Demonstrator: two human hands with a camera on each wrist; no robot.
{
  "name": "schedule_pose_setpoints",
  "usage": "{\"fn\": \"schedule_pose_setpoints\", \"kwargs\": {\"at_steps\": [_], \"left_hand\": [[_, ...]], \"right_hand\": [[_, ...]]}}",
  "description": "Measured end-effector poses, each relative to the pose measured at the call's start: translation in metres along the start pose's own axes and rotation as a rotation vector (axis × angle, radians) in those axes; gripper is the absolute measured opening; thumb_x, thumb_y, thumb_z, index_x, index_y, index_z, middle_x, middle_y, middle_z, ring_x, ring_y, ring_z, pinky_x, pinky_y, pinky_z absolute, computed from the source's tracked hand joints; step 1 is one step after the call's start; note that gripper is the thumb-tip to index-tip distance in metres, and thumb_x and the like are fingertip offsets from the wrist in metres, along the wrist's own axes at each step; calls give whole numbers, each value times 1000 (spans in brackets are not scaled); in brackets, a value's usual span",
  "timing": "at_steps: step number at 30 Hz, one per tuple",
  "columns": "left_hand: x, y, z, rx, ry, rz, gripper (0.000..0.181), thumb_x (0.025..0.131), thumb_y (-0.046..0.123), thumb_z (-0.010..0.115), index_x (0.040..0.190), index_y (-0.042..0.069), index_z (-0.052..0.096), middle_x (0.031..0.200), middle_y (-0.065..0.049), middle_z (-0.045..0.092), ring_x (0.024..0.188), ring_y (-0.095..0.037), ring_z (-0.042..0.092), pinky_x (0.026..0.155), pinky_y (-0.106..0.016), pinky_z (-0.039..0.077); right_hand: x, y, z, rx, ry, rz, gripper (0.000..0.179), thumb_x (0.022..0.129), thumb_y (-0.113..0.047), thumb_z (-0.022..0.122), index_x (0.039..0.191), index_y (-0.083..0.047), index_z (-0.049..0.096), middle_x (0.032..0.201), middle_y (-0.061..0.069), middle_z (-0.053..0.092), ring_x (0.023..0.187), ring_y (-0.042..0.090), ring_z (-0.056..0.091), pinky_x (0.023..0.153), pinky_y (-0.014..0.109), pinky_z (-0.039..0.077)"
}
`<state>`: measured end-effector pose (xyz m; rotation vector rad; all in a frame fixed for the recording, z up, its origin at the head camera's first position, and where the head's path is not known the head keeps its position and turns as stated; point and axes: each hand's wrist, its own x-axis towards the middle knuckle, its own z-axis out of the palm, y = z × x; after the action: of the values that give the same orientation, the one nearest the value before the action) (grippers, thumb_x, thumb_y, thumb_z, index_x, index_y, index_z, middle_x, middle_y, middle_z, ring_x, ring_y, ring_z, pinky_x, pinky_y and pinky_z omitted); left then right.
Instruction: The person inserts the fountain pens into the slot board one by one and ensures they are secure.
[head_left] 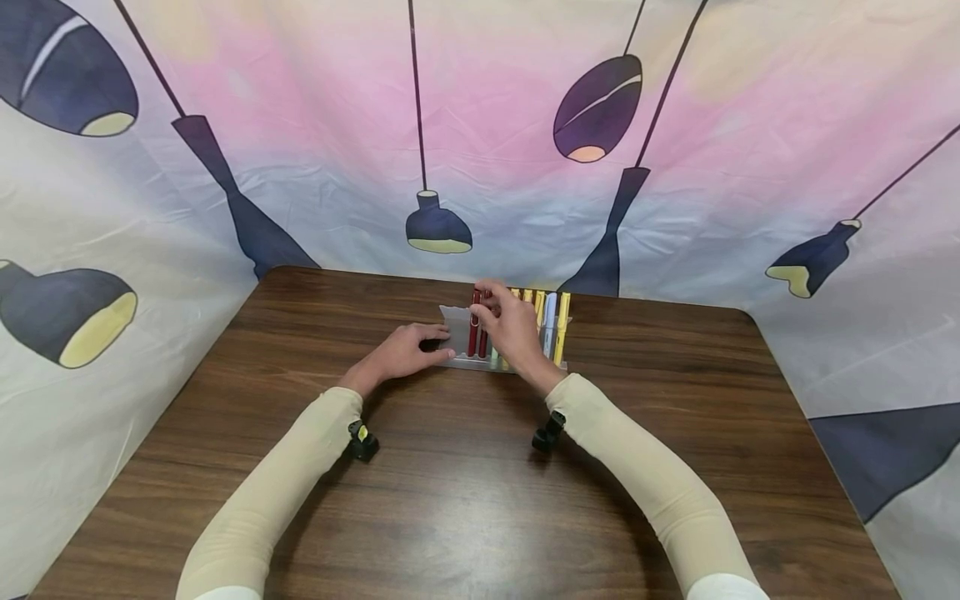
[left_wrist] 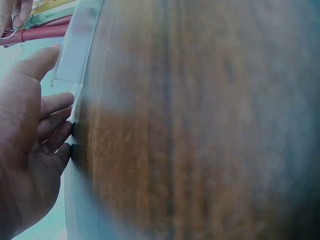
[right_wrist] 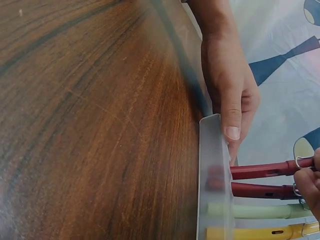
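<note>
A frosted clear plastic pen holder (head_left: 456, 332) stands near the back of the table, with several pens upright in a row. My right hand (head_left: 513, 329) pinches the upper end of the leftmost dark red pen (right_wrist: 262, 171), whose lower end sits behind the holder's front lip (right_wrist: 214, 150). Beside it are a second dark red pen (right_wrist: 260, 190), a light green pen (right_wrist: 260, 211) and a yellow pen (right_wrist: 255, 233). My left hand (head_left: 405, 350) touches the holder's left end, thumb at the front, fingers extended. Further right stand a light blue pen (head_left: 550, 325) and another yellow pen (head_left: 562, 327).
The brown wood-grain table (head_left: 480, 483) extends around the holder on every side. Behind it hangs a printed cloth (head_left: 337, 125) with lamp drawings. Small black cameras are strapped to both sleeved wrists.
</note>
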<state>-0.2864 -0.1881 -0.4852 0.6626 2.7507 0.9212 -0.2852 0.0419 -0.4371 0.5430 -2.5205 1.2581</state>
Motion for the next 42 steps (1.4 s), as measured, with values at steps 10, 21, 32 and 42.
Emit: {"fn": "schedule_pose_setpoints", "kwargs": {"at_steps": [10,21,32,42], "left_hand": [[1,-1,1,-4,3,-15,58,99,48,65,141,9,63,152,-10,53,144,-30,45,114,-51,40],[1,1,1,6,-3,-7,57,99,46,65,141,7,63,151,-11,54,143,-32,46,114,-53,40],[5,0,3,8,-5,0,58,99,48,65,141,8,63,151,-11,54,143,-32,45,114,-53,40],[4,-6,1,9,-12,2,61,99,51,63,142,8,62,153,-9,52,145,-30,43,116,-51,38]], "right_hand": [[2,-2,-4,-56,15,-42,33,98,-18,71,131,-11,70,100,8,78,77,17,72,62,32,58],[9,1,-8,-105,-7,-68,35,96,-16,73,130,-7,72,88,6,71,76,18,68,67,35,56],[1,6,-21,-51,5,-56,34,98,-23,72,130,-13,72,94,5,72,75,16,70,64,33,57],[-21,20,-57,50,34,5,35,96,-28,75,127,-12,74,94,4,75,75,17,72,63,34,57]]}}
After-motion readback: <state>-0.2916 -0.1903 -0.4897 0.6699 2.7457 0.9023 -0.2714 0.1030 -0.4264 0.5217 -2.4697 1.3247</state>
